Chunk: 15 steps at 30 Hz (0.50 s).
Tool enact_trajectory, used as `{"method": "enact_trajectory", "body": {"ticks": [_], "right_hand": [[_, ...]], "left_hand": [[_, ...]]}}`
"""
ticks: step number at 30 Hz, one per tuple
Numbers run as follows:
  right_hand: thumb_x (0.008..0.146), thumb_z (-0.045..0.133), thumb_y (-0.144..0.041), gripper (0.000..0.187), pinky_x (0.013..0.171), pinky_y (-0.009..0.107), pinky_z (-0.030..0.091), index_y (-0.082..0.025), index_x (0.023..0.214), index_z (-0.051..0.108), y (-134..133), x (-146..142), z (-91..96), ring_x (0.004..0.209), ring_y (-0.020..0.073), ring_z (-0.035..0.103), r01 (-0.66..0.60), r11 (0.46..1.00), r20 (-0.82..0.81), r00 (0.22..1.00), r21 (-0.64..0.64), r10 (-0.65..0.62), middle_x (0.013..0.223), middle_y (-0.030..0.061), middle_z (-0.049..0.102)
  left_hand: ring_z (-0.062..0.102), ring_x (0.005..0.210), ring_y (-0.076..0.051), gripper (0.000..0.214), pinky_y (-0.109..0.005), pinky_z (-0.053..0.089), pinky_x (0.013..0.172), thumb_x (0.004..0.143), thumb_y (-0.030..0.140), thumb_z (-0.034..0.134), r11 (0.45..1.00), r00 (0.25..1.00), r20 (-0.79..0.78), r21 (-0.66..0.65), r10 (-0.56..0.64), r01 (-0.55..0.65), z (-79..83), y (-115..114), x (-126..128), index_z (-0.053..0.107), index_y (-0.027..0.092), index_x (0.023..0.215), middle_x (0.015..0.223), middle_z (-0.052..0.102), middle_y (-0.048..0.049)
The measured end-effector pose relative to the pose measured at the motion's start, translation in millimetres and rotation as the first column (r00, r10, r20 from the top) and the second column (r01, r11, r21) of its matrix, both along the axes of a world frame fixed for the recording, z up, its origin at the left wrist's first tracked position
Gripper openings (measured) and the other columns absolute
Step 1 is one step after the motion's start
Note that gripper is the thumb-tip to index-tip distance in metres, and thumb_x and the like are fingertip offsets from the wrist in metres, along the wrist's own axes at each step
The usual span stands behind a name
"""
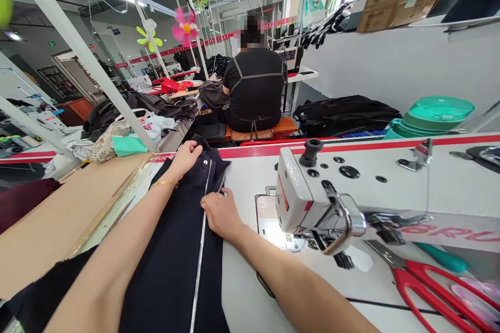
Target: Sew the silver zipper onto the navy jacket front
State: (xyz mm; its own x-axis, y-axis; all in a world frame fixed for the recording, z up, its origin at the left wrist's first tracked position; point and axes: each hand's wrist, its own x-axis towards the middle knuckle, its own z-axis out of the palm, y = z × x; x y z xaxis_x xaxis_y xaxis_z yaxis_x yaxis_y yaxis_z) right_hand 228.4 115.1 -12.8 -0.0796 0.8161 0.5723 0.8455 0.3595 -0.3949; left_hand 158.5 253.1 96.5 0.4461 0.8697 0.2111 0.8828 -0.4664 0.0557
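A dark navy garment piece (167,265) lies lengthwise on the white sewing table, left of the sewing machine (300,192). Down its length runs a zipper (200,255) with pale teeth. My left hand (187,158), with a thin gold bracelet at the wrist, is closed on the fabric at the far end, its fingertips partly hidden. Nearer to me, my right hand (223,213) wears a ring and grips the garment at the zipper, fingers curled in. The machine's needle area stands to the right of this hand, apart from the cloth.
Red-handled scissors (425,281) and a teal-handled tool (441,256) lie under the machine arm. A brown board (78,203) extends along the left. Ahead, a person (255,83) in black sits facing away. Behind the table stands a green container (433,114) near stacked dark cloth (344,114).
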Motion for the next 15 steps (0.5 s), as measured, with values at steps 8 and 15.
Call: {"method": "enact_trajectory", "body": {"ticks": [8,15], "right_hand": [[0.09,0.035,-0.017,0.017,0.09,0.037,0.023,-0.018,0.087,0.051,5,-4,-6.0,0.081,0.0152,0.053,0.058,0.997,-0.086,0.994,-0.046,-0.062,0.086,0.0014,0.061],[0.09,0.036,-0.019,0.019,0.084,0.038,0.033,-0.017,0.088,0.054,21,1,6.7,0.091,0.0191,0.051,0.3,0.949,-0.133,0.941,-0.101,-0.312,0.09,0.0053,0.06]], "left_hand": [[0.059,0.061,-0.023,0.035,-0.03,0.04,0.052,0.079,0.048,0.041,0.982,0.966,-0.185,-0.077,-0.183,0.171,-67.3,-141,-82,0.055,0.017,0.068,0.067,0.06,-0.0068],[0.057,0.059,-0.018,0.024,-0.028,0.04,0.054,0.083,0.024,0.034,0.894,0.893,-0.058,0.02,-0.445,0.447,-86.4,-137,-92,0.052,0.018,0.067,0.062,0.057,-0.0045]]}}
